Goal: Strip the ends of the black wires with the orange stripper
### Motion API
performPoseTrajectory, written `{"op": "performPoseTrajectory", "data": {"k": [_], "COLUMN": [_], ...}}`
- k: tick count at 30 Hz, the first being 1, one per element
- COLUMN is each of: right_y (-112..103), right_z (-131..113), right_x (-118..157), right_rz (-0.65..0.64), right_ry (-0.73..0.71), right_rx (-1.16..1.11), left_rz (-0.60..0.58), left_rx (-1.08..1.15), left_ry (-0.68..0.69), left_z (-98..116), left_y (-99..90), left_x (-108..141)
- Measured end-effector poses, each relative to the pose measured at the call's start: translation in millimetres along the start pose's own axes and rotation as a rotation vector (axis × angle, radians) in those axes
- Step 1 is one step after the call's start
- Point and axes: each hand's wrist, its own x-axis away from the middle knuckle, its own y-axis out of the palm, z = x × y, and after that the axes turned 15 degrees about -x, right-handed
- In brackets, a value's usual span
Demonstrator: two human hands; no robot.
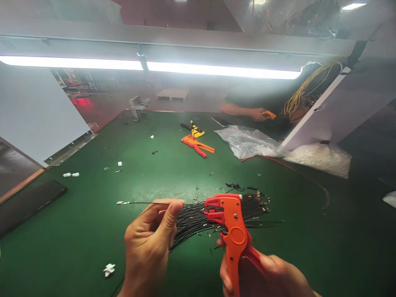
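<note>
Between thumb and fingers, my left hand [154,235] pinches a thin black wire [140,202]. A small metal terminal [123,203] sits on the wire's left end. My right hand [266,274] grips the handles of an orange and red wire stripper [236,231], whose jaws point left and stand apart. The stripper is held over a bundle of black wires [192,218] on the green table. Copper shows at the right ends of several bundle wires. Whether the pinched wire reaches the jaws, I cannot tell.
Behind lie another orange and red stripper [198,145], a yellow and black tool [193,128] and a clear plastic bag [247,140]. A full bag [320,159] rests at right. White connectors [109,270] dot the green table [93,214]. Across it, another person's hand [258,114] holds an orange tool.
</note>
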Motion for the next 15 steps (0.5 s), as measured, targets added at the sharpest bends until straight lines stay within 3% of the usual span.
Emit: {"op": "performPoseTrajectory", "data": {"k": [5,7,9,12,14,15], "right_y": [-1,0,2,5,8,9], "right_z": [-2,-5,-9,-13,-14,-14], "right_x": [-3,-4,-5,-6,-7,-8], "right_rz": [0.052,0.080,0.065,-0.016,-0.011,0.013], "right_ry": [0.091,0.100,0.110,0.097,0.025,-0.018], "right_rx": [-0.104,-0.131,-0.143,-0.166,-0.196,-0.207], "left_rz": [-0.048,-0.118,-0.280,-0.507,-0.549,-0.567], "left_rx": [-0.105,-0.167,-0.207,-0.219,-0.262,-0.301], "left_ry": [0.066,0.152,0.351,0.773,0.968,0.962], "left_z": [3,3,1,-6,-14,-18], "left_y": [1.6,3.0,6.5,16.7,24.7,28.1], "left_x": [4,8,11,17,21,24]}}
